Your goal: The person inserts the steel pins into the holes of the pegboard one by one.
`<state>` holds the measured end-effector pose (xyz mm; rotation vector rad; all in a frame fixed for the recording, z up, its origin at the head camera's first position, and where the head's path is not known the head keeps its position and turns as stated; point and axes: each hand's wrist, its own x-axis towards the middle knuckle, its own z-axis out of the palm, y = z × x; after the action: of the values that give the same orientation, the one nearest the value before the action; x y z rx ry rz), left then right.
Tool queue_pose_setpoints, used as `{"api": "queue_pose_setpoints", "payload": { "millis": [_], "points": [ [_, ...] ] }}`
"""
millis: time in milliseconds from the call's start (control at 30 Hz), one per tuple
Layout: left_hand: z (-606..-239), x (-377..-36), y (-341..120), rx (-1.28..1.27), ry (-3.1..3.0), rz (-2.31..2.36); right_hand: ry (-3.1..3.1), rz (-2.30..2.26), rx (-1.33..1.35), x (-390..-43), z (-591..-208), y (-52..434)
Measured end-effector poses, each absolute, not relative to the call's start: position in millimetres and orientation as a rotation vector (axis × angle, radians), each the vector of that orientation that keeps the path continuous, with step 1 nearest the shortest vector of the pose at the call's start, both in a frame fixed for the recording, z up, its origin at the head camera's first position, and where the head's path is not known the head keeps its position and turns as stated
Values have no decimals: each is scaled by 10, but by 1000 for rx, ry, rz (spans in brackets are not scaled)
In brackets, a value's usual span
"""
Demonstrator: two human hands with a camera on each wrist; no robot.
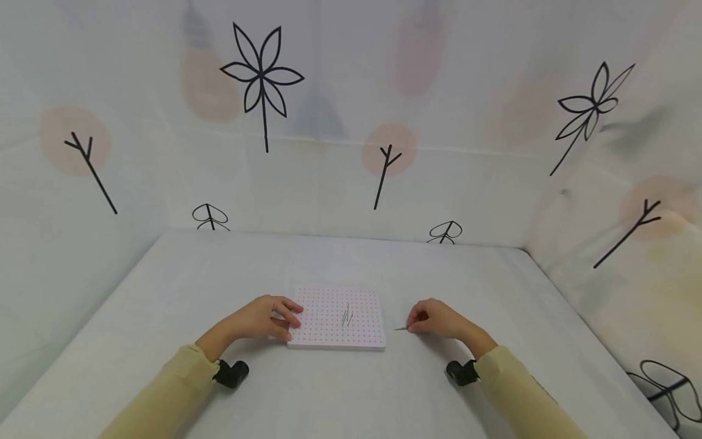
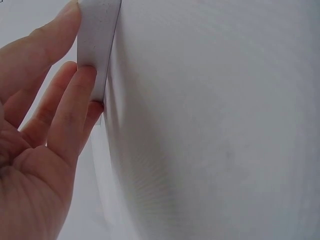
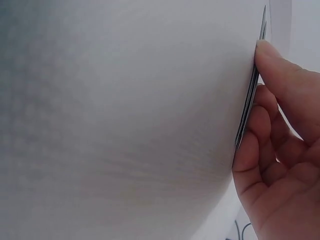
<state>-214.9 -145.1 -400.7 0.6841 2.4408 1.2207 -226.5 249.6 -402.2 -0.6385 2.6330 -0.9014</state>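
Observation:
A white square board [image 1: 337, 317] dotted with rows of small red holes lies flat on the table. A few thin dark pins [image 1: 347, 314] lie on its middle. My left hand [image 1: 271, 317] holds the board's left edge [image 2: 97, 45], fingers curled over the top and thumb at the side. My right hand [image 1: 433, 318] rests on the table just right of the board and pinches thin metal tweezers [image 1: 402, 328], tips pointing left toward the board. In the right wrist view the tweezers [image 3: 252, 85] lie against the cloth under my fingers.
The table [image 1: 351, 390] is covered with a pale grey cloth and walled on three sides by white fabric [image 1: 329, 122] printed with black flowers and twigs. Black wrist straps [image 1: 233, 373] sit at both cuffs.

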Motion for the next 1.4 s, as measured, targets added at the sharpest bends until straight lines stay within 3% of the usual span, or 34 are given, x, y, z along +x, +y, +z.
{"api": "queue_pose_setpoints", "payload": {
  "millis": [1400],
  "points": [
    [-4004, -2155, -1455, 703, 2435, 1216, 2677, -1106, -710, -2185, -3863, 2370]
  ]
}}
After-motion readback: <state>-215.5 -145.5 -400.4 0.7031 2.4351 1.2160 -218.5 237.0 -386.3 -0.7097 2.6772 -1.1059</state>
